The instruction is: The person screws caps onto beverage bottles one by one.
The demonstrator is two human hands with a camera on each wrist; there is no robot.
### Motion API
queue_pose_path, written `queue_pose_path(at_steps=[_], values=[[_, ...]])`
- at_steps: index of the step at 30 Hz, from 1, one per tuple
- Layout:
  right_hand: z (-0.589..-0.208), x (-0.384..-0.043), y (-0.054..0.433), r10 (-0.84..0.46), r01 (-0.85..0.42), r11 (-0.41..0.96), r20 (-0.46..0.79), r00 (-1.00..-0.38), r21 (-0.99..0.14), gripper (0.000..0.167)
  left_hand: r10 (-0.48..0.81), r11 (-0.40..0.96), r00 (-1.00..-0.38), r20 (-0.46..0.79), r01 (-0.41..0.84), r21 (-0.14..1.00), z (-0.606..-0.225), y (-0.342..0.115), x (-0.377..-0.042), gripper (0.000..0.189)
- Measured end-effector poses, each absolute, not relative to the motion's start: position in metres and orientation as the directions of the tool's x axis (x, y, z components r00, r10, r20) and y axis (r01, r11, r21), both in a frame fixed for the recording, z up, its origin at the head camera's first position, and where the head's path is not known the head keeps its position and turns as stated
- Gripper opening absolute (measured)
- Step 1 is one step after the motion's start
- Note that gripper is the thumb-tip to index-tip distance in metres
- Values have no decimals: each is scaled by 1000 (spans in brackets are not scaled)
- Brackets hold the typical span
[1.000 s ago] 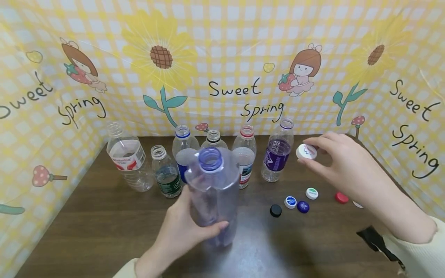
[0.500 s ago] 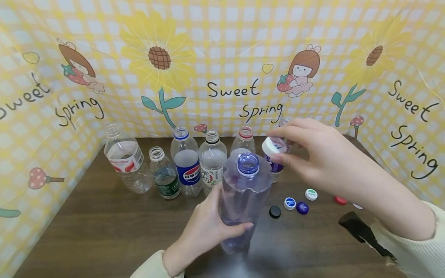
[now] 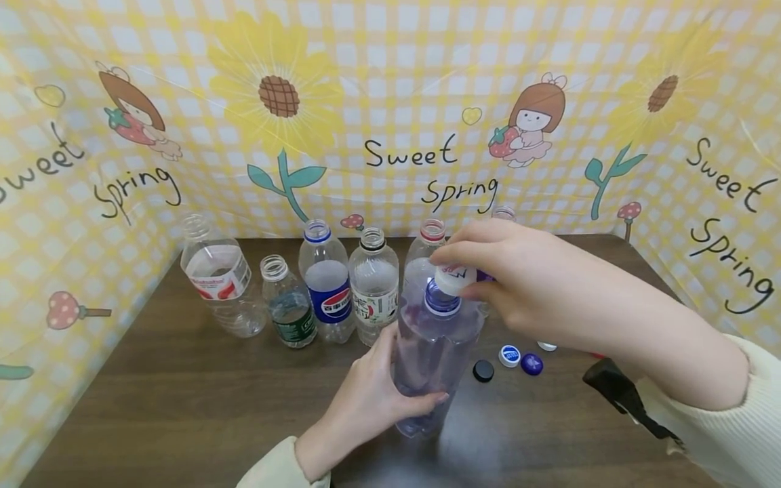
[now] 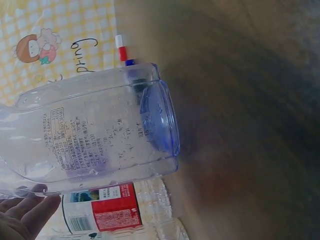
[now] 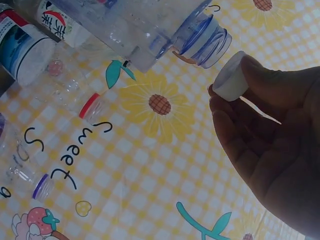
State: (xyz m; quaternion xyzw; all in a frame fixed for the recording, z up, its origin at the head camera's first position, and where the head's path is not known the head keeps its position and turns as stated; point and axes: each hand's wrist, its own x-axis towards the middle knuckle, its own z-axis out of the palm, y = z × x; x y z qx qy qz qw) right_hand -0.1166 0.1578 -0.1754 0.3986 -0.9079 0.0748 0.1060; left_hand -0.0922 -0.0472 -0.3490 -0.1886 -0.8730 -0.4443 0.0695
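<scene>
My left hand [image 3: 360, 400] grips a large, purple-tinted clear bottle [image 3: 436, 359] around its body, the thumb lying across the front. The bottle leans slightly, its purple-blue neck [image 3: 442, 299] uncovered. Between thumb and fingers, my right hand [image 3: 531, 285] pinches a white cap [image 3: 455, 278] with printing on top. In the head view this cap overlaps the bottle's mouth. From the right wrist, the white cap [image 5: 231, 77] faces the threaded mouth [image 5: 220, 49] with a small gap between them. Printed text shows on the bottle wall [image 4: 85, 135] in the left wrist view.
Uncapped bottles stand along the back: a red-and-white-labelled one [image 3: 219, 285], a small green-labelled one [image 3: 287, 312], a Pepsi bottle [image 3: 329, 305], a black-ringed one [image 3: 373, 291], a red-ringed one [image 3: 432, 234]. Right of my bottle lie a black cap [image 3: 483, 371], a blue-and-white cap [image 3: 510, 356] and a purple cap [image 3: 531, 364].
My right hand has brought the white cap leftward and down to the bottle's mouth. My left hand has shifted the bottle to the right, uncovering the Pepsi and black-ringed bottles.
</scene>
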Motion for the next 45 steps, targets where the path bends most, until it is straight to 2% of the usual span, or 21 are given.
queue_pose_path(at_steps=[9,16,20,22,27,38,45], values=[[-182,-121,147,-732,-739,674,127,-669,-13,46,273,529,-934,230,346,775,-350,-49,-91,91],[-194,-130,148,-786,-790,609,184,-590,70,54,265,557,-935,234,347,755,-350,-50,-94,92],[-199,-135,151,-808,-814,576,204,-553,74,62,253,569,-938,236,341,748,-349,-50,-96,92],[-199,-135,151,-803,-809,583,201,-561,74,62,254,570,-939,231,338,749,-349,-50,-97,92],[-190,-128,143,-765,-771,636,159,-625,28,52,256,569,-939,228,337,750,-349,-50,-98,93],[-177,-121,135,-744,-757,653,158,-649,-29,39,261,568,-941,214,329,755,-348,-50,-101,100],[-175,-122,133,-697,-710,704,156,-700,-38,33,284,542,-948,145,284,791,-345,-51,-103,105]])
